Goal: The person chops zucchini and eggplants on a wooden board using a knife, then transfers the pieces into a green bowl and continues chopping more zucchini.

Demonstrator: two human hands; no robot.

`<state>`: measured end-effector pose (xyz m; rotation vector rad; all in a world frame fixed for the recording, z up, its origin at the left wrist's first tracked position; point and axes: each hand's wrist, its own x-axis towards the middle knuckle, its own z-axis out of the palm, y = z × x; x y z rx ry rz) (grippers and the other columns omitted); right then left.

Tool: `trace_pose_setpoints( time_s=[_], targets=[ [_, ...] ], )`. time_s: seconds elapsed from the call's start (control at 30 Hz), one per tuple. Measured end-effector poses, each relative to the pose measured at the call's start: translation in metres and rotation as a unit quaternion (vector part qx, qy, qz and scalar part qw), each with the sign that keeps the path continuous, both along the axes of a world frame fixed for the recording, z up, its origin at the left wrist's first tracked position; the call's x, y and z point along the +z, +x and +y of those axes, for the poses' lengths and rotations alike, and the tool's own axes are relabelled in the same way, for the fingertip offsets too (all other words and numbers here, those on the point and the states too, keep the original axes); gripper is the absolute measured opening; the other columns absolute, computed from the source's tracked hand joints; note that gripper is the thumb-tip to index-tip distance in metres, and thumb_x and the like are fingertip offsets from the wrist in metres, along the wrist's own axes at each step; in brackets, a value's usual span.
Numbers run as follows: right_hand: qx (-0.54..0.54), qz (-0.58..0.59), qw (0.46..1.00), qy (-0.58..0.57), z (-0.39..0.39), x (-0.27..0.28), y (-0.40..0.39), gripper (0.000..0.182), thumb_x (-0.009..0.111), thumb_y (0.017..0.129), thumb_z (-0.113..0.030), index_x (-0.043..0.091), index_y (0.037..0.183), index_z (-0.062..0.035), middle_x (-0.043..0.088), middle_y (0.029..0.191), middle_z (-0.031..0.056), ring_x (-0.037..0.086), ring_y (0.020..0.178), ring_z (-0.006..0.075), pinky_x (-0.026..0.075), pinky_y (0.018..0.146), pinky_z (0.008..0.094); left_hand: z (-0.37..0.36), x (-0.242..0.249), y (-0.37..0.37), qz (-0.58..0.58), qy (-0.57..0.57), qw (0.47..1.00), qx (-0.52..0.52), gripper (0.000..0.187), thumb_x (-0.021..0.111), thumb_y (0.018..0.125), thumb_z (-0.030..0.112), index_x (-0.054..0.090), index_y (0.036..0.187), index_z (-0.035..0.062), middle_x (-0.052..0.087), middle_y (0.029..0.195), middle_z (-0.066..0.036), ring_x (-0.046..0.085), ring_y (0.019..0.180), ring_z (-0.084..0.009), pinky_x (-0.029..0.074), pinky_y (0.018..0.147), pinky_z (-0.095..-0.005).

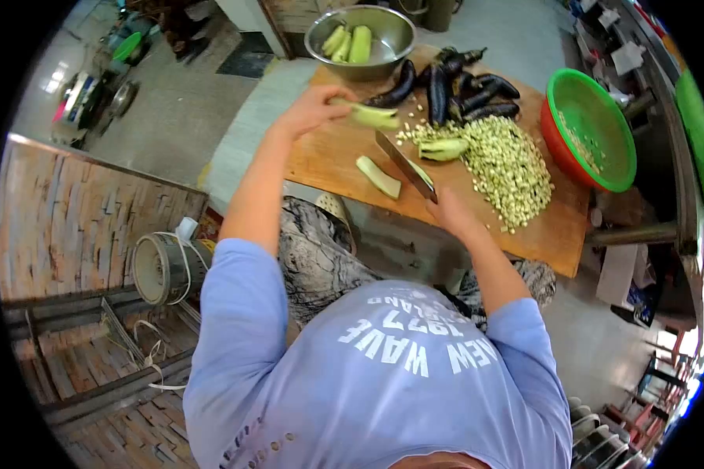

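My left hand (314, 111) is closed on one end of a pale green peeled eggplant piece (375, 116), blurred by motion, above the wooden board (321, 160). In my right hand (452, 211) is the handle of a kitchen knife (403, 162), its blade pointing up and left over the board. A pale eggplant slice (378, 177) lies left of the blade. Just beyond the knife rests a cut eggplant chunk (443, 149), touching a large heap of diced eggplant (512, 168). Several dark whole eggplants (438, 95) lie at the board's far side.
A metal bowl (314, 48) with several peeled eggplants stands at the far left of the board. To the right, a green colander (594, 94) sits in a red basin (554, 152), with some diced bits inside. A white-and-yellow bucket (164, 268) stands left of me.
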<state>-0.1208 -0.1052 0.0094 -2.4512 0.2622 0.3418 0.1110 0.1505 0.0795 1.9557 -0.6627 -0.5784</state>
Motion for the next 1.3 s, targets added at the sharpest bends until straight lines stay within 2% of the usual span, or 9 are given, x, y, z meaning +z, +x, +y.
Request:
trace_pose_setpoints(
  time_s=[0.03,0.13,0.23,0.33,0.43,0.53,0.6,0.9,1.3],
  targets=[
    [-0.007,0.013,1.000,0.016,-0.002,0.003,0.001,0.019,0.060,0.085,-0.017,0.058,0.091,0.0011,0.063,0.084,0.0263,0.062,0.082,0.0427,0.048,0.072,0.0479,0.009,-0.005,-0.005,0.052,0.023,0.998,-0.007,0.022,0.067,0.084,0.014,0.066,0.105,0.0070,0.068,0.092,-0.006,0.062,0.082,-0.0143,0.050,0.071,-0.0285],
    [-0.019,0.033,0.998,0.057,-0.003,0.003,0.005,0.020,0.059,0.086,-0.018,0.058,0.090,0.0018,0.063,0.082,0.0258,0.062,0.080,0.0422,0.048,0.071,0.0468,0.008,-0.058,-0.026,-0.063,0.072,0.987,-0.128,0.022,0.067,0.084,0.015,0.066,0.105,0.0088,0.068,0.091,-0.008,0.063,0.080,-0.0180,0.049,0.072,-0.0315],
    [-0.023,0.034,0.997,0.061,-0.008,-0.007,0.010,0.020,0.059,0.086,-0.018,0.058,0.090,0.0022,0.063,0.081,0.0255,0.062,0.079,0.0417,0.048,0.070,0.0458,-0.014,-0.095,-0.040,-0.072,0.110,0.971,-0.201,0.025,0.068,0.082,0.010,0.065,0.107,0.0064,0.067,0.098,-0.010,0.063,0.090,-0.0239,0.048,0.080,-0.0335],
    [-0.017,0.024,0.998,0.046,-0.006,-0.005,0.007,0.021,0.060,0.086,-0.018,0.058,0.090,0.0024,0.063,0.080,0.0251,0.062,0.079,0.0412,0.048,0.070,0.0456,-0.026,-0.103,-0.050,-0.009,0.173,0.973,-0.156,0.028,0.071,0.080,0.013,0.064,0.107,0.0064,0.064,0.103,-0.013,0.060,0.096,-0.0326,0.047,0.085,-0.0387],
    [-0.015,0.013,0.999,0.047,-0.004,-0.004,0.006,0.021,0.060,0.085,-0.018,0.058,0.090,0.0024,0.063,0.079,0.0249,0.062,0.078,0.0414,0.048,0.070,0.0460,-0.021,-0.106,-0.066,-0.172,0.137,0.971,-0.097,0.034,0.075,0.076,0.018,0.065,0.107,0.0087,0.061,0.106,-0.013,0.056,0.101,-0.0340,0.045,0.087,-0.0397],
    [-0.005,0.004,0.999,0.032,-0.003,0.001,0.004,0.020,0.060,0.085,-0.018,0.058,0.088,0.0019,0.062,0.080,0.0247,0.061,0.078,0.0418,0.048,0.070,0.0467,-0.015,-0.106,-0.095,-0.297,0.073,0.952,0.028,0.041,0.080,0.069,0.019,0.065,0.107,0.0100,0.058,0.108,-0.014,0.053,0.103,-0.0336,0.044,0.090,-0.0399],
    [0.002,0.003,1.000,0.013,-0.002,0.002,0.003,0.019,0.059,0.085,-0.017,0.056,0.086,0.0015,0.062,0.081,0.0247,0.061,0.078,0.0422,0.048,0.070,0.0471,-0.016,-0.106,-0.121,-0.269,0.086,0.959,-0.012,0.045,0.082,0.064,0.018,0.064,0.105,0.0094,0.056,0.108,-0.014,0.051,0.104,-0.0328,0.043,0.090,-0.0401],
    [0.078,0.002,0.996,-0.044,0.022,0.031,0.003,0.015,0.058,0.085,-0.015,0.056,0.086,0.0006,0.062,0.080,0.0252,0.061,0.078,0.0432,0.048,0.070,0.0493,-0.039,-0.147,-0.155,-0.287,0.011,0.947,0.142,0.045,0.081,0.065,0.014,0.061,0.105,0.0047,0.054,0.111,-0.014,0.049,0.105,-0.0345,0.044,0.090,-0.0415],
    [0.068,0.014,0.998,0.013,0.010,0.024,-0.010,0.017,0.058,0.085,-0.015,0.055,0.087,0.0021,0.062,0.077,0.0248,0.060,0.077,0.0442,0.047,0.068,0.0491,-0.043,-0.150,-0.159,-0.327,-0.021,0.939,0.108,0.043,0.080,0.066,0.015,0.060,0.103,0.0048,0.056,0.110,-0.013,0.050,0.102,-0.0337,0.043,0.089,-0.0421]
  ],
)
